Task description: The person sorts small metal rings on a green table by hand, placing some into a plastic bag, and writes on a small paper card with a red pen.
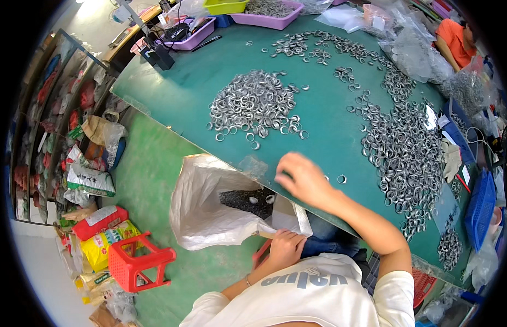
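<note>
A large white woven sack (201,218) hangs open at the table's edge, with dark grey small pieces (245,200) inside. Two paler rings show above them, near the sack's mouth. My left hand (286,248) is closed on the sack's near rim. Over the table edge, beside the sack's mouth, is my right hand (302,177), its fingers bent and smeared by motion; whether it holds anything is hidden. A loose metal ring (341,179) lies just right of it. Farther back sits a heap of metal rings (253,103) on the green table (324,120).
A bigger spread of darker rings (408,158) covers the table's right side. Purple trays (267,19) stand at the far edge, a blue basket (478,204) at the right. A red stool (136,261) is on the floor at left. Another person (455,43) sits far right.
</note>
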The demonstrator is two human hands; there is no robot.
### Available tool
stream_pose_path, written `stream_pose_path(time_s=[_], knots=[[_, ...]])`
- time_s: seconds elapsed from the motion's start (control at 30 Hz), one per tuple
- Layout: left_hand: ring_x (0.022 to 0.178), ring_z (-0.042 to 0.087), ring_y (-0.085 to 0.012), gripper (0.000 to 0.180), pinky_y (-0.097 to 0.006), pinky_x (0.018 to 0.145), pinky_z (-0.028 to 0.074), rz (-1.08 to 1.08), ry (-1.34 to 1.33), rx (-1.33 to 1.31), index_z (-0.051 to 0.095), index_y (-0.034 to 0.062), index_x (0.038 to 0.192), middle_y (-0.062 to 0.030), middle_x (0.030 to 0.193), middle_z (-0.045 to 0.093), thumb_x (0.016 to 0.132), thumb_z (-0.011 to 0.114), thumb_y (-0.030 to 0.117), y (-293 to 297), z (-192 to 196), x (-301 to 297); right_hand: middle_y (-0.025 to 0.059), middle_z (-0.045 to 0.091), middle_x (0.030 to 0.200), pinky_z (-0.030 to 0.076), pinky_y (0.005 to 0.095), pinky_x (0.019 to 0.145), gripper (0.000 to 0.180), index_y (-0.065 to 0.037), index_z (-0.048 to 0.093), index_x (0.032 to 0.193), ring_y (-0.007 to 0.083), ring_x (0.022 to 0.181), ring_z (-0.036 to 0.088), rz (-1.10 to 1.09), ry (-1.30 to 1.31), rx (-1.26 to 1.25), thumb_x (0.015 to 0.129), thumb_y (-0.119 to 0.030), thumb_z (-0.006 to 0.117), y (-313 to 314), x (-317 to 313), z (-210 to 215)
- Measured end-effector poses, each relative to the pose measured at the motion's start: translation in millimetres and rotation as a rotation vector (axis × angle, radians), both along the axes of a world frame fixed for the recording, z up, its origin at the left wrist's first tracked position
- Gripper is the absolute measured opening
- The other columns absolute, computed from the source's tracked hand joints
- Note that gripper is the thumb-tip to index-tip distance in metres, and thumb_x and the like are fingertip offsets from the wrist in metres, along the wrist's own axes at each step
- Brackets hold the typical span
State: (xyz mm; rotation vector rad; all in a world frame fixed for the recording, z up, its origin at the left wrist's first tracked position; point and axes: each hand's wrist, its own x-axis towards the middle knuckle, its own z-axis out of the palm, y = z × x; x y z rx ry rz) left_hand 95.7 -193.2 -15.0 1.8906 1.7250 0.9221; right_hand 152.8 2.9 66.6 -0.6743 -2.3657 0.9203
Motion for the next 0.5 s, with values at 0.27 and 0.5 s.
stream_pose_path(time_s=[0.27, 0.5], knots=[[0.070, 0.062, -0.0274, 0.006, -0.039, 0.076, 0.045, 0.004, -0.021, 0.020, 0.070, 0.0038, 0.080, -0.0105, 0.074, 0.067, 0.075, 0.070, 0.007, 1, 1, 1, 0.0116, 0.054, 0.095, 0.044, 0.0410, 0.079, 0.017, -0.001, 0.059, 0.087, 0.0312, 0.091, 0.052, -0.437, -0.188, 0.316, 0.078, -0.011, 0.070, 67, 6, -33], [0.071, 0.062, -0.0277, 0.006, -0.039, 0.077, 0.045, 0.015, -0.045, -0.001, 0.070, 0.0040, 0.081, -0.0105, 0.075, 0.067, 0.076, 0.070, 0.007, -2, -1, 1, 0.0099, 0.053, 0.097, 0.042, 0.0402, 0.079, 0.015, -0.002, 0.059, 0.086, 0.0276, 0.096, 0.051, -0.314, 0.066, 0.371, 0.078, -0.010, 0.068, 76, -5, -21]])
